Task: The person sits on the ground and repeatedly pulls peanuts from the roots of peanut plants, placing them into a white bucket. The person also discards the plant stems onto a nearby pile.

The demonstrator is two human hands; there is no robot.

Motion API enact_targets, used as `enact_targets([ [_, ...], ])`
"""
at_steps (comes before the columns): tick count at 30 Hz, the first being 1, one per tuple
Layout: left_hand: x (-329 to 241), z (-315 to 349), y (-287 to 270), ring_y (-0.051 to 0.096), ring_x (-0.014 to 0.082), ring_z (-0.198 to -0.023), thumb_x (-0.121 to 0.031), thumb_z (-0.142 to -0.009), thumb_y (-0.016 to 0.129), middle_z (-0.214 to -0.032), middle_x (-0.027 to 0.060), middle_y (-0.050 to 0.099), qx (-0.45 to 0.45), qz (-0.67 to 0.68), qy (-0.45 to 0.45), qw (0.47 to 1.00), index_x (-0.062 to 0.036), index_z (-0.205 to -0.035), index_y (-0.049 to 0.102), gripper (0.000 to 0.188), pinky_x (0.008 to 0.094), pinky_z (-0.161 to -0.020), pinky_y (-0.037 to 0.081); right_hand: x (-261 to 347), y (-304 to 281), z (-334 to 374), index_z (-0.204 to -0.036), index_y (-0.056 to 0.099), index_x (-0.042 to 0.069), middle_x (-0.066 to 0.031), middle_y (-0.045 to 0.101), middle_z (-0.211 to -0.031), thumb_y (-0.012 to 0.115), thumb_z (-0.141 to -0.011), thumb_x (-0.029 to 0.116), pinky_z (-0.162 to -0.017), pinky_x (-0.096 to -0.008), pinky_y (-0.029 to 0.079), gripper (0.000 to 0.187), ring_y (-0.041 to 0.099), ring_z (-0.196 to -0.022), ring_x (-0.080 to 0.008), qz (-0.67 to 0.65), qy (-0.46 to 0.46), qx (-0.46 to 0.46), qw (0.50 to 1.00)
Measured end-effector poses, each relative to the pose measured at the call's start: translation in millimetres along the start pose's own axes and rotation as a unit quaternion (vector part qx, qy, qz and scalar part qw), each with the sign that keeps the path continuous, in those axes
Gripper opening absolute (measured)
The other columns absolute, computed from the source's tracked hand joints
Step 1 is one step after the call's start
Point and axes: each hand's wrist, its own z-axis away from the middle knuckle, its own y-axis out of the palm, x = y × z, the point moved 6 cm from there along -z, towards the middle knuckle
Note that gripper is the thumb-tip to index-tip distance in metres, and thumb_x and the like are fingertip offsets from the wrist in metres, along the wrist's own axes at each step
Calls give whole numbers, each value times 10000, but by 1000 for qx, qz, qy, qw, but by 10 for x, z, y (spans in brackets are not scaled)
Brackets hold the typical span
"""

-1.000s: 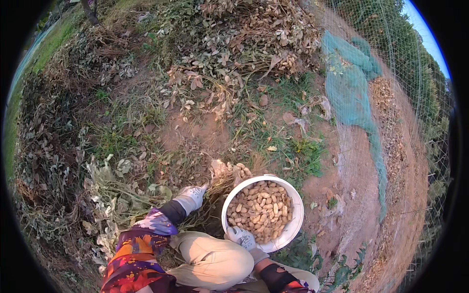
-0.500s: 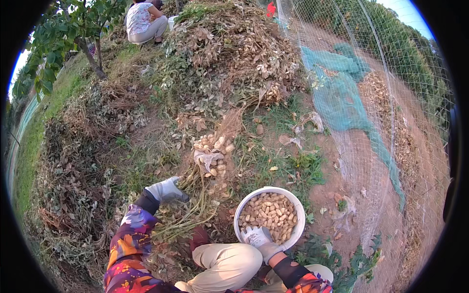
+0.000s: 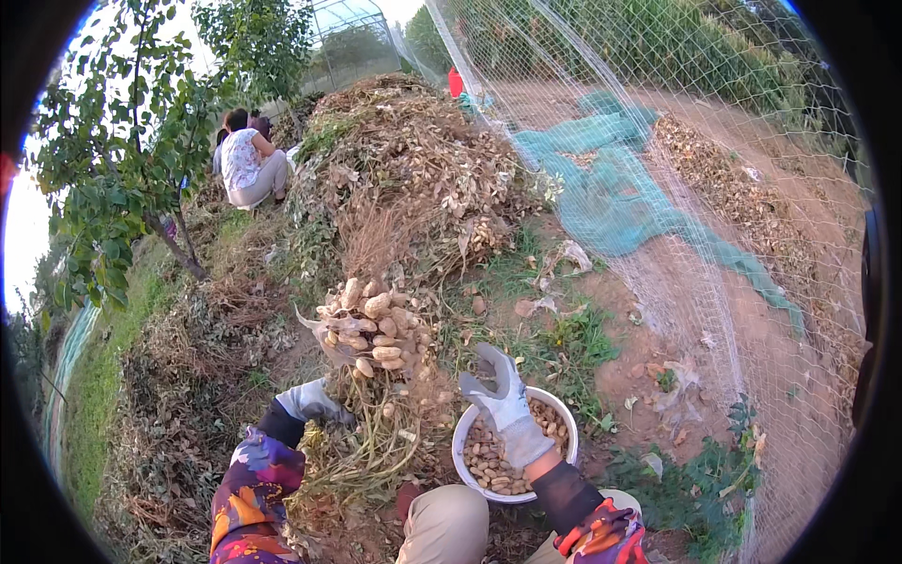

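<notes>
My left hand [image 3: 318,402], in a grey-and-white glove, is closed around the green stems of a peanut plant [image 3: 371,461]. From its roots a thick cluster of pale peanuts [image 3: 374,327] stands up beyond my hand, with a scrap of thin film [image 3: 324,331] caught at its side. My right hand [image 3: 503,399], gloved alike, hovers over the back of a white bucket [image 3: 460,446], fingers apart and curved, nothing between them. Loose peanuts [image 3: 489,461] lie in the bucket, partly hidden by that hand and wrist.
A big heap of pulled peanut plants [image 3: 413,160] rises ahead; more dry plants [image 3: 178,367] lie at left. Another person [image 3: 252,164] squats by a tree [image 3: 169,240] at far left. White netting [image 3: 686,273] and a teal net [image 3: 611,207] run along the right.
My right hand has come up out of the bucket and its fingers have spread. The peanut cluster has risen and looks larger. The view has tilted upward.
</notes>
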Motion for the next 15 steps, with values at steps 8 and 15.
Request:
enact_targets([
  [8, -14, -397, -112, 610, 141, -807, -132, -728, 706, -917, 73, 645, -15, -159, -5, 987, 6, -1065, 562, 391, 295, -704, 500, 374, -108, -65, -1255, 421, 56, -88, 402, -1267, 589, -852, 205, -883, -292, 403, 462, 443, -1117, -218, -41, -62, 6, 997],
  [15, -682, -614, -219, 575, 316, -949, -127, -693, 608, -1063, 156, 596, -360, -581, -127, 719, -163, -1185, 537, 498, 353, -812, 461, -95, -644, -16, -1108, 488, 62, -28, 514, -991, 562, -884, 260, -786, -275, 426, 307, 507, -943, -124, -301, 176, -248, 904],
])
